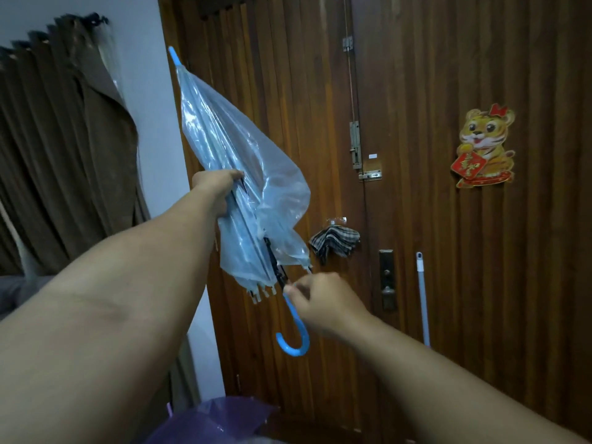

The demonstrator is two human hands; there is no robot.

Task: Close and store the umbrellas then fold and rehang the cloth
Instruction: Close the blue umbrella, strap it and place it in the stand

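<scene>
Against the wooden door [288,91], your left hand [214,190] grips the umbrella [230,161] canopy while right fingers [296,288] pinch its shaft; gather loose folds snugly before fastening.

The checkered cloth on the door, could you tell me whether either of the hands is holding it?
No, the checkered cloth hangs alone on the door, apart from both hands.
</scene>
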